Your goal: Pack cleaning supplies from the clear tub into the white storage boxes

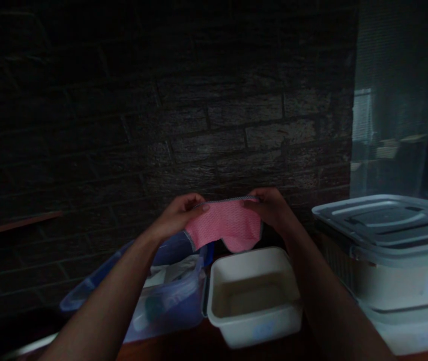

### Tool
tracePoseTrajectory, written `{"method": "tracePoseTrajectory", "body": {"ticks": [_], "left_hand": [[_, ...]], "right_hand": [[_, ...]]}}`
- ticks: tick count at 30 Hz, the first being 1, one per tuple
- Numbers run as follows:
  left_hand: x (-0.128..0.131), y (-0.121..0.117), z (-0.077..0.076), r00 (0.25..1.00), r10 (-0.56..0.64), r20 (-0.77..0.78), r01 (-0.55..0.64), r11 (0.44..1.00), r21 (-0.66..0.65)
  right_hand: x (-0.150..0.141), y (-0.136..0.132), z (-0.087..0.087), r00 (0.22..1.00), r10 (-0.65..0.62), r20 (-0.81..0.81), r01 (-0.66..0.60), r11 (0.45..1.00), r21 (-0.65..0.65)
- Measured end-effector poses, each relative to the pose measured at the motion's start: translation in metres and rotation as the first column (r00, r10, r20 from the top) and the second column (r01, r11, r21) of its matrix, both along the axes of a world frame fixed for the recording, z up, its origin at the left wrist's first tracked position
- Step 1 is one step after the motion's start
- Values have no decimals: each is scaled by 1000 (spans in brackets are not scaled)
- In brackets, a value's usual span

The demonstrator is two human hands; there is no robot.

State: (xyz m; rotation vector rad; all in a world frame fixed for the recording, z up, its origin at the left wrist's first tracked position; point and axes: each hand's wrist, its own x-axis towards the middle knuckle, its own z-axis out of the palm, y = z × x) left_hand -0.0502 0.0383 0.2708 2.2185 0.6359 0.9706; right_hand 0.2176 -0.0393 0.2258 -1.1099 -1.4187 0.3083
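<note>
A pink textured cloth (pixel 223 223) with a dark stitched edge is stretched between my two hands. My left hand (pixel 182 213) pinches its upper left part, and my right hand (pixel 268 208) grips the upper right corner. The lower edge hangs loose and uneven, just above the back rim of a white plastic tub (pixel 255 323). That tub has no lid on and its bottom shows bare. Left of it stands a translucent blue box (pixel 176 306) with whitish items (pixel 172 271) inside; my left forearm hides part of this box.
On the right, lidded white containers (pixel 402 281) are stacked, the upper one under a grey lid (pixel 390 220). A dark brick wall (pixel 229 120) rises behind, with a glass pane (pixel 398 100) at its right. The containers rest on a reddish-brown surface (pixel 184 346). The scene is dim.
</note>
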Motion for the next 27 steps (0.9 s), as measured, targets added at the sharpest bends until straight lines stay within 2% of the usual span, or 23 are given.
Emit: {"method": "tracePoseTrajectory", "body": {"ticks": [3,5,7,9,12,18,21,24,27], "left_hand": [[1,-5,-11,979,134,154,-138,990,14],[7,-10,-17,938,211,276,-217,976,-10],[16,-15,-21,887,277,369,-283,958,-41],[24,-20,-25,842,317,436,-325,944,-60],[32,-23,-32,803,319,504,-327,942,-74],[36,-30,-55,770,322,551,-268,947,-178],[36,-37,-59,736,354,576,-319,933,-166],[36,-41,-59,733,359,577,-349,927,-133],[33,-42,-58,762,262,592,-199,965,-171]], "right_hand": [[-2,-8,-2,975,157,-154,-152,987,44],[-2,-16,-3,913,278,-299,-257,960,109],[1,-24,-5,833,351,-428,-304,936,178],[5,-31,-7,778,358,-516,-279,933,226],[9,-35,-9,725,334,-603,-186,937,295],[11,-28,-11,762,187,-620,7,955,297],[14,-26,-12,768,99,-632,101,957,273],[19,-27,-12,793,60,-607,146,948,284],[22,-28,-12,809,30,-588,193,930,314]]}}
